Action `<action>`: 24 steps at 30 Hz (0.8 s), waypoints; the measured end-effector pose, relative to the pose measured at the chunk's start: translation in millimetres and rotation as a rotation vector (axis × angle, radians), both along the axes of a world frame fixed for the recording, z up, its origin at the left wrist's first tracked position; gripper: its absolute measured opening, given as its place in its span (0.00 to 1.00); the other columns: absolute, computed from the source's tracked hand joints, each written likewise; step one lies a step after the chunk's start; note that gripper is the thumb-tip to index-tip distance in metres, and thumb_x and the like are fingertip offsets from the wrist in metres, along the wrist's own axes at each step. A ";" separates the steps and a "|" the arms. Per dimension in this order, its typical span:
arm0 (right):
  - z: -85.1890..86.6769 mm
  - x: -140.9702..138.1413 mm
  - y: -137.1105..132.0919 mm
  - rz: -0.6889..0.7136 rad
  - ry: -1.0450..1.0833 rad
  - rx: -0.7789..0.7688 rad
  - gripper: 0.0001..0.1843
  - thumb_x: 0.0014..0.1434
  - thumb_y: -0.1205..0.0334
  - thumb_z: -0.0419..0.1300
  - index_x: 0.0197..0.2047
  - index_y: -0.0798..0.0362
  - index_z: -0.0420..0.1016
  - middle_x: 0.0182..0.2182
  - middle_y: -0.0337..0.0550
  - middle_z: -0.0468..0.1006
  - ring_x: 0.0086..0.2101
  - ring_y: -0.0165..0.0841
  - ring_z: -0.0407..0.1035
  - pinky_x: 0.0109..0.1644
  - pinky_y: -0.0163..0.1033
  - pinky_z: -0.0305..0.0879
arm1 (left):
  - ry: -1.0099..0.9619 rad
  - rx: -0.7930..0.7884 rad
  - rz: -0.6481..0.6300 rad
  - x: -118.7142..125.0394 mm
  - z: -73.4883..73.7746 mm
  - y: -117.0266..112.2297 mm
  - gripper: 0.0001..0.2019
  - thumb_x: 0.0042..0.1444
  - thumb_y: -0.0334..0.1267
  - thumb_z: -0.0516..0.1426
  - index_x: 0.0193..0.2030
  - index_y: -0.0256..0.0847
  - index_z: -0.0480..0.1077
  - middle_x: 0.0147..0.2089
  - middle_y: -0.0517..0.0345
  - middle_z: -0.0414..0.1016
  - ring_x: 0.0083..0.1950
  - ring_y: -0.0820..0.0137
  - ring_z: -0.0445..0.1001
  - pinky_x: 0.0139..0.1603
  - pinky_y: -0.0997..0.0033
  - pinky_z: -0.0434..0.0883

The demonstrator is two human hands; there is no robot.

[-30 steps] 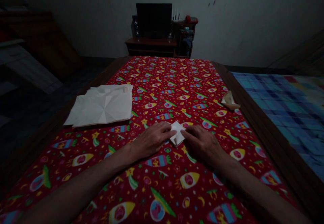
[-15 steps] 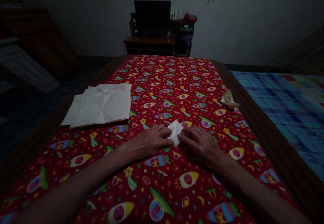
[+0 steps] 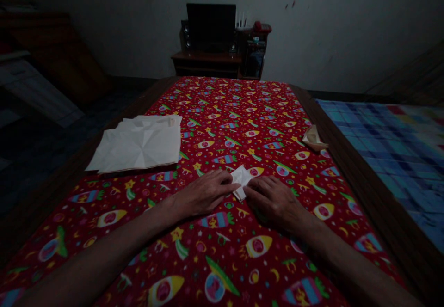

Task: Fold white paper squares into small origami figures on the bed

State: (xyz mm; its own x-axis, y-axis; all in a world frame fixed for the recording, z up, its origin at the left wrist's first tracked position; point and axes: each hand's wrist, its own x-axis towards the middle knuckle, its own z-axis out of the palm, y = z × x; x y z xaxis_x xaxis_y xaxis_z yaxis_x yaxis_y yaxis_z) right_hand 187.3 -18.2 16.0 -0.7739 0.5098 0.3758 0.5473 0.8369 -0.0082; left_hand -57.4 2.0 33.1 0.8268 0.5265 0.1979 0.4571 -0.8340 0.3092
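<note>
Head view: folded paper (image 3: pixel 240 175) was pinched on red cloth (image 3: pixel 152 242), nearer and right of paper stack (image 3: pixel 138 145): left edge by left hand (image 3: pixel 210 189), right edge by right hand (image 3: pixel 274 199). Tan folded piece (image 3: pixel 314 139) was seen well right of paper stack.

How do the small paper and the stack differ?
The small paper is folded compactly; the stack holds broad, opened-out sheets. The small paper is much smaller than the stack. The left hand and right hand touch the small paper; neither touches the stack. Both are pale and lie on the red cloth.
</note>
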 end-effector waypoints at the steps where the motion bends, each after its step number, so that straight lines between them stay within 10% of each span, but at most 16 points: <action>1: 0.8 -0.5 -0.2 0.002 -0.008 0.003 0.13 0.63 0.66 0.50 0.50 0.57 0.67 0.40 0.51 0.72 0.41 0.37 0.64 0.43 0.44 0.60 | -0.012 -0.020 -0.001 0.2 0.2 0.5 0.16 0.62 0.30 0.48 0.55 0.42 0.63 0.46 0.51 0.65 0.48 0.66 0.65 0.50 0.65 0.65; 14: -3.2 -3.2 6.8 -0.110 0.035 0.084 0.10 0.63 0.64 0.51 0.44 0.55 0.71 0.38 0.49 0.72 0.36 0.35 0.62 0.38 0.41 0.60 | -0.055 0.065 -0.011 6.5 0.3 2.9 0.13 0.61 0.37 0.51 0.52 0.38 0.65 0.50 0.48 0.67 0.54 0.63 0.64 0.55 0.59 0.65; 24: -7.9 -2.5 6.2 -0.244 0.316 -0.212 0.09 0.61 0.64 0.53 0.37 0.52 0.75 0.33 0.45 0.73 0.31 0.30 0.66 0.32 0.34 0.61 | -0.217 0.007 0.068 6.7 -13.8 9.2 0.11 0.63 0.34 0.48 0.46 0.37 0.70 0.46 0.50 0.69 0.49 0.68 0.67 0.50 0.66 0.69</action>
State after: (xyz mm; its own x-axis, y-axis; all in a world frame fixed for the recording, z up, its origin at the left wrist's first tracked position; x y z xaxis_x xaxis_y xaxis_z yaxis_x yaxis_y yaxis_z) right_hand 184.8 -11.9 8.1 -0.4855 0.7543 0.4420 0.6712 0.6455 -0.3643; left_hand -50.6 11.2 19.3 0.7271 0.5775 0.3712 0.4359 -0.8061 0.4003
